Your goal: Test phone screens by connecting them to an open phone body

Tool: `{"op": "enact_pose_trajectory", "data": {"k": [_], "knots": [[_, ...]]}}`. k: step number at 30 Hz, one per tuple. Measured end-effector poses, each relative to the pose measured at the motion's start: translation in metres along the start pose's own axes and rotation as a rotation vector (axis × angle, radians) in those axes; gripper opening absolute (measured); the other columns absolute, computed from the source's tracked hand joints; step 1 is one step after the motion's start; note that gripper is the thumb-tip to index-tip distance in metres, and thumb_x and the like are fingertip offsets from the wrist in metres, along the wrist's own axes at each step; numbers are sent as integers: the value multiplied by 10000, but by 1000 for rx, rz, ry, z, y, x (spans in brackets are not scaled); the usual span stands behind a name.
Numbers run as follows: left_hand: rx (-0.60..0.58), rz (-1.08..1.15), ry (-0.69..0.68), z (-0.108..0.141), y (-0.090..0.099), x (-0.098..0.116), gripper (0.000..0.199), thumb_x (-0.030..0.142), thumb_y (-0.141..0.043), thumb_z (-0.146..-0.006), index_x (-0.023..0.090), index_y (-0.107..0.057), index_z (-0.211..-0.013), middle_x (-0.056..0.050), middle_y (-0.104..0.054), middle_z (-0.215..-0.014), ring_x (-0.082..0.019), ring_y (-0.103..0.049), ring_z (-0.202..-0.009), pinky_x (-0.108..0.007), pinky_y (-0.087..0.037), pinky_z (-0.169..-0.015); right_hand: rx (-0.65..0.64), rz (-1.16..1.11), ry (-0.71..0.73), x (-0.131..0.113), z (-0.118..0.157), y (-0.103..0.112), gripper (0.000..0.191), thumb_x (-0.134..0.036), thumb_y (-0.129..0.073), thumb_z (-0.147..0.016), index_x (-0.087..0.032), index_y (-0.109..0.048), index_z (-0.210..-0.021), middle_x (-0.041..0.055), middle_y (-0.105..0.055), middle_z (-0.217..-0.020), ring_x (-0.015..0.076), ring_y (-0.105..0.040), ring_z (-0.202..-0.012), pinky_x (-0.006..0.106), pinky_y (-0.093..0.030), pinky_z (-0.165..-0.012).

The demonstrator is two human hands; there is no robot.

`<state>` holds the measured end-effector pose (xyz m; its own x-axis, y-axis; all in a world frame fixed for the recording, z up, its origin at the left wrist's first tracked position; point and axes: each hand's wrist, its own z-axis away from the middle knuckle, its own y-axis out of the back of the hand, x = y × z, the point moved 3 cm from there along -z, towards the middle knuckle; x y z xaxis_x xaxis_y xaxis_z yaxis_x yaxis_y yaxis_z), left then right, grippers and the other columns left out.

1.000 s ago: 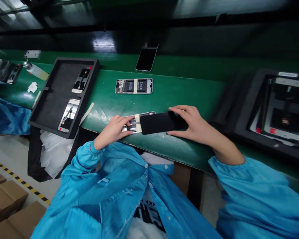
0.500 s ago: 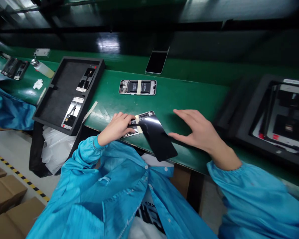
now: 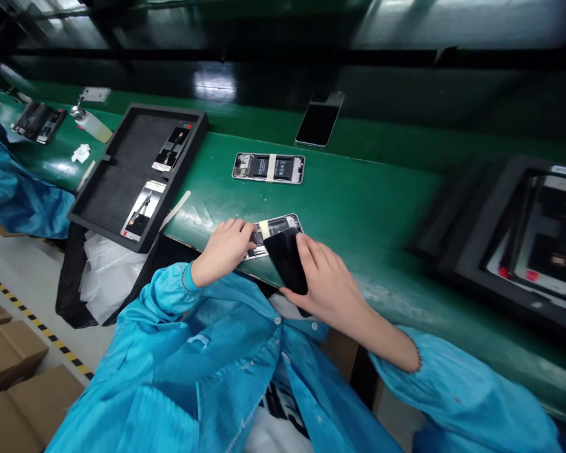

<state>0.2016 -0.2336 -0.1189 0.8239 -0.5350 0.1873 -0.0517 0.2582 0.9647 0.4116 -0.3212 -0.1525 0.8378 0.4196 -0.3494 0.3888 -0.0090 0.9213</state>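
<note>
My left hand (image 3: 227, 248) is closed at the left end of an opened phone body (image 3: 279, 225) near the bench's front edge; what its fingertips pinch is partly hidden. A black screen panel (image 3: 285, 261) lies slanted over the right part of that body and juts past the edge. My right hand (image 3: 324, 277) grips the panel's right side, fingers on top and thumb at the lower end. Behind them lies another opened phone body (image 3: 268, 168) with a pale strip across its battery.
A black foam tray (image 3: 136, 170) holding screen parts is at the left, and stacked trays (image 3: 481, 251) are at the right. Another screen (image 3: 319, 123) lies at the back. A bottle (image 3: 92, 124) and a co-worker's blue sleeve (image 3: 14, 182) show far left.
My right hand has moved left and closed on the black panel, which it was apart from before. My left hand stays at the phone body. The whole view has shifted slightly.
</note>
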Motion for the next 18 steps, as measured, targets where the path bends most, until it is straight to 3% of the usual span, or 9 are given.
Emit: {"op": "enact_pose_trajectory", "data": {"k": [3, 7, 11, 14, 18], "knots": [[-41, 32, -3, -2, -1, -4, 233, 321, -615, -1048, 171, -618, -1225, -111, -665, -1174, -310, -602, -1096, -434, -481, -946, -43, -19, 37, 4, -2, 7, 1120, -324, -668, -866, -130, 34, -1717, 282, -470, -1579, 480, -562, -1326, 630, -568, -1025], [-81, 166, -58, -10, 2, -20, 200, 355, -692, -1006, 201, -645, -1124, -79, -663, -1114, -283, -606, -1081, -406, -477, -955, -82, -1, 63, 12, -6, 11, 1106, -207, -597, -841, -150, 73, -1719, 270, -442, -1609, 466, -543, -1355, 629, -561, -1037], [-235, 329, -224, -28, 6, -42, 249, 308, -805, -902, 198, -675, -1083, -56, -621, -1078, -235, -608, -1031, -317, -468, -898, -114, -32, 165, 28, -16, 16, 1092, -196, -574, -848, -170, 78, -1723, 245, -412, -1648, 444, -523, -1398, 619, -540, -1078], [-367, 392, -336, -47, 8, -53, 175, 250, -823, -842, 205, -721, -978, -35, -594, -1021, -196, -598, -942, -273, -455, -835, -155, -70, 234, 42, -25, 20, 1064, -225, -575, -862, -181, 36, -1732, 214, -392, -1680, 432, -511, -1423, 606, -531, -1098], [-400, 377, -440, -66, 11, -55, 67, 229, -806, -818, 216, -753, -858, -29, -612, -947, -190, -601, -902, -267, -451, -806, -139, -97, 263, 53, -35, 28, 1045, -238, -582, -864, -212, -11, -1738, 179, -375, -1705, 437, -482, -1464, 627, -501, -1138]]}}
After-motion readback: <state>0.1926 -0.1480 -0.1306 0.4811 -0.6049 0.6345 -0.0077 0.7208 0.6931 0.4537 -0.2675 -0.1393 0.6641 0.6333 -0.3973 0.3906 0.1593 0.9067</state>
